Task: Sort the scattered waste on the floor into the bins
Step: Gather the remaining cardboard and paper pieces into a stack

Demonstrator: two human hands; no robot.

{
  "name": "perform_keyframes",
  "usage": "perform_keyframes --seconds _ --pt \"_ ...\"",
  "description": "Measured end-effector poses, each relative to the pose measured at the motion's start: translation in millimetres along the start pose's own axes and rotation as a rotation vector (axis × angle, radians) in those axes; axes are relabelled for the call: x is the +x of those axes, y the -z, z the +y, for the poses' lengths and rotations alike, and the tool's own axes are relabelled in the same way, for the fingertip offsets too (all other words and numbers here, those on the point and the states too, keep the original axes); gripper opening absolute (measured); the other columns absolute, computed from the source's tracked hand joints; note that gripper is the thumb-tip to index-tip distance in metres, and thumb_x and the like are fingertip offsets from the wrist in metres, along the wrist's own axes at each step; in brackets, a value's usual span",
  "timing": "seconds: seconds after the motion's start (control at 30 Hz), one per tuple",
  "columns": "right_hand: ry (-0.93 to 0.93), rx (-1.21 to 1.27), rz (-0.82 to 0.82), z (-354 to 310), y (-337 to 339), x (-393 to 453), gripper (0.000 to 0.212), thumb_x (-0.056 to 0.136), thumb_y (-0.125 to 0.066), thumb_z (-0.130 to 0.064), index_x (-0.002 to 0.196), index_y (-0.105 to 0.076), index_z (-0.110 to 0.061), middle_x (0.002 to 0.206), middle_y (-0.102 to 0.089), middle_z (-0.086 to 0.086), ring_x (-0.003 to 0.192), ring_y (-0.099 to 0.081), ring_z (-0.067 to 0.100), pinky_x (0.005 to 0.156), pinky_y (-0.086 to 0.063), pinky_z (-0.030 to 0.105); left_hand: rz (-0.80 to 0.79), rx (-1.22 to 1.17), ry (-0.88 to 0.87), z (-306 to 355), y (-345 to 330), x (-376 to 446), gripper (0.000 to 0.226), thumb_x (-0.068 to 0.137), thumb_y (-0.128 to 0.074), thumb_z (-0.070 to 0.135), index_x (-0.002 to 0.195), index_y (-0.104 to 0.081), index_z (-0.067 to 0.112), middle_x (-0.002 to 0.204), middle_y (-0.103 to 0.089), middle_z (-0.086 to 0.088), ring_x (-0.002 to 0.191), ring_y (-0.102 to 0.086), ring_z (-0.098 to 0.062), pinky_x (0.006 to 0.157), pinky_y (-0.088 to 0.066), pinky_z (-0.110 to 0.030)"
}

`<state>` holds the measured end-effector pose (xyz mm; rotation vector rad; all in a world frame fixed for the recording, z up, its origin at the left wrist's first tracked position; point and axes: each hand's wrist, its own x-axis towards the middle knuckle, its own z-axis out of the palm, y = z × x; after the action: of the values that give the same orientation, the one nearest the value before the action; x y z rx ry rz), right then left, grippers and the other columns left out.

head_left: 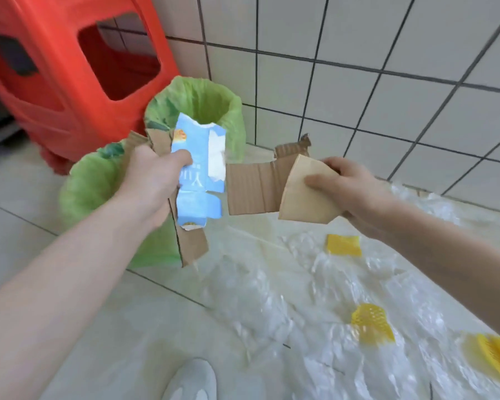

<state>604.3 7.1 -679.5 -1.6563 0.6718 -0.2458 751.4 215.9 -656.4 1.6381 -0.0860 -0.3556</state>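
Cardboard's being binned: left hand (153,174) grips a blue carton (199,174) with brown scraps just before the far green-lined bin (231,111); right hand (344,183) pinches tan cardboard (303,197). Next, probably release over it.

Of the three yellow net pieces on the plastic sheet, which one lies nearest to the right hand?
The flat square net piece, farthest from the camera, just below the right hand. The other two lie closer to the camera.
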Motion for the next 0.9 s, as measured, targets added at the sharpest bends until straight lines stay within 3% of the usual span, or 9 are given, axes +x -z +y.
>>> perform_keyframes --seconds 0.1,0.17,0.23,0.3,0.5,0.7,0.83,0.9 --pt "0.017 -0.001 -0.035 -31.1 -46.0 10.3 0.018 0.088 -0.058 -0.012 0.105 -0.061 -0.011 0.087 -0.062 0.004 0.074 -0.061 0.019 0.056 -0.050 0.029 0.168 -0.123 -0.021 17.8 33.2 5.1 0.014 0.084 -0.051 -0.002 0.080 -0.057 0.010 0.087 -0.061 -0.013 0.072 -0.062 -0.026 0.070 -0.057 -0.046" --pt "0.060 -0.013 -0.054 -47.6 -71.3 18.0 0.017 0.087 -0.057 -0.011 0.104 -0.061 -0.009 0.083 -0.061 0.005 0.073 -0.061 0.021 0.055 -0.049 0.030 0.229 -0.200 -0.038 25.4 53.1 15.3 0.014 0.082 -0.051 -0.002 0.080 -0.058 0.010 0.088 -0.062 -0.013 0.073 -0.063 -0.026 0.074 -0.056 -0.048" --pt "0.147 -0.091 -0.068 -57.4 -96.7 25.7 0.015 0.086 -0.056 -0.011 0.100 -0.062 -0.007 0.084 -0.063 0.008 0.076 -0.062 0.025 0.057 -0.050 0.036 0.305 -0.262 -0.060 25.0 72.7 28.7 0.018 0.079 -0.053 -0.002 0.094 -0.060 0.003 0.091 -0.064 -0.013 0.076 -0.065 -0.026 0.075 -0.056 -0.049" --pt "0.226 -0.176 -0.084 -66.7 -122.4 31.0 0.016 0.084 -0.055 -0.011 0.097 -0.062 -0.005 0.089 -0.065 0.012 0.085 -0.064 0.031 0.068 -0.054 0.044 0.385 -0.307 -0.078 23.2 89.3 41.0 0.034 0.077 -0.055 -0.001 0.110 -0.058 -0.001 0.092 -0.066 -0.011 0.074 -0.068 -0.025 0.070 -0.059 -0.042" --pt "0.275 -0.311 -0.105 -89.6 -190.1 51.6 0.023 0.086 -0.051 -0.018 0.108 -0.055 -0.011 0.098 -0.059 0.004 0.089 -0.059 0.023 0.064 -0.049 0.031 0.545 -0.252 -0.223 12.2 107.0 56.1 0.022 0.078 -0.059 0.000 0.082 -0.055 0.021 0.073 -0.058 0.011 0.056 -0.053 0.001 0.056 -0.044 -0.013" --pt "0.202 -0.366 -0.175 -86.9 -235.4 63.9 0.032 0.091 -0.048 -0.020 0.121 -0.039 -0.011 0.104 -0.053 0.010 0.078 -0.052 0.021 0.052 -0.037 0.029 0.540 -0.013 -0.163 -29.3 112.2 68.7 0.014 0.075 -0.059 0.006 0.083 -0.055 0.016 0.073 -0.053 0.006 0.062 -0.048 -0.009 0.058 -0.041 -0.018" --pt "0.217 -0.514 -0.243 -80.2 -244.9 71.0 0.029 0.087 -0.050 -0.014 0.116 -0.049 -0.009 0.107 -0.057 0.012 0.087 -0.056 0.025 0.060 -0.041 0.030 0.504 0.073 -0.154 -44.5 116.3 69.7 0.019 0.079 -0.057 0.001 0.093 -0.056 0.015 0.074 -0.055 0.007 0.064 -0.051 -0.007 0.059 -0.042 -0.019" --pt "0.199 -0.460 -0.210 -83.9 -238.5 77.2 0.027 0.088 -0.049 -0.015 0.114 -0.052 -0.010 0.105 -0.060 0.011 0.089 -0.061 0.026 0.060 -0.047 0.031 0.523 0.072 -0.166 -44.2 120.7 72.3 0.021 0.078 -0.056 0.001 0.093 -0.056 0.016 0.073 -0.055 0.009 0.064 -0.052 -0.006 0.059 -0.042 -0.018"
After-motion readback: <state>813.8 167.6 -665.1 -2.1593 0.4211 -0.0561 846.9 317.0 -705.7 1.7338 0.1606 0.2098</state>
